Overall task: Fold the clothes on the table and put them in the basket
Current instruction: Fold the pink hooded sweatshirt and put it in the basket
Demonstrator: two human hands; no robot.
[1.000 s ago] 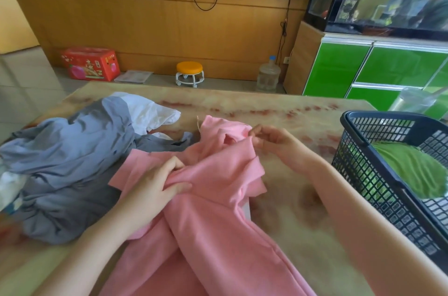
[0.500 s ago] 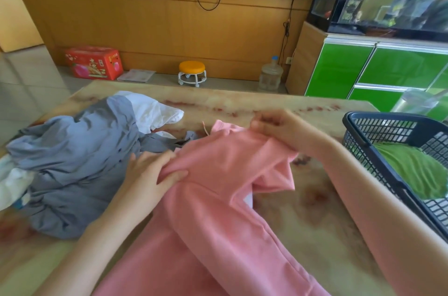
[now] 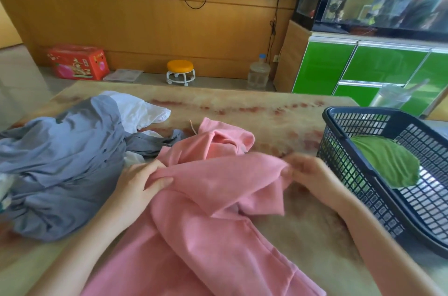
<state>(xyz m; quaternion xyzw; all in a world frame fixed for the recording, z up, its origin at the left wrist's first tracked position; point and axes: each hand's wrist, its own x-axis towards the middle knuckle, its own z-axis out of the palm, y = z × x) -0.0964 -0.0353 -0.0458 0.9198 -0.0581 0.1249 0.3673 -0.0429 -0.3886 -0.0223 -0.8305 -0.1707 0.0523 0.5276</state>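
1. the pink top (image 3: 218, 218) lies crumpled on the table (image 3: 254, 106). it runs from the middle down to 6 o'clock, where it leaves the view.
2. the left hand (image 3: 139, 183) is at 8 o'clock of the middle, with thumb and fingers pinching a fold of the pink top.
3. the right hand (image 3: 309, 175) is at 3 o'clock of the left hand and well apart from it. its fingers are curled on another edge of the same top, and it is slightly blurred.
4. between the two hands the pink cloth rises in a ridge.
5. a grey shirt (image 3: 63, 164) is heaped at 9 o'clock, touching the top's left side. a white cloth (image 3: 140, 109) at 11 o'clock lies partly under the shirt.
6. the basket (image 3: 349, 164) stands at 3 o'clock on the table, near the right hand, with a green cloth (image 3: 388, 164) inside.
7. on the floor past the table are a stool (image 3: 180, 71) at 12 o'clock, a red box (image 3: 77, 61) at 11 and a bottle (image 3: 259, 72) at 1.
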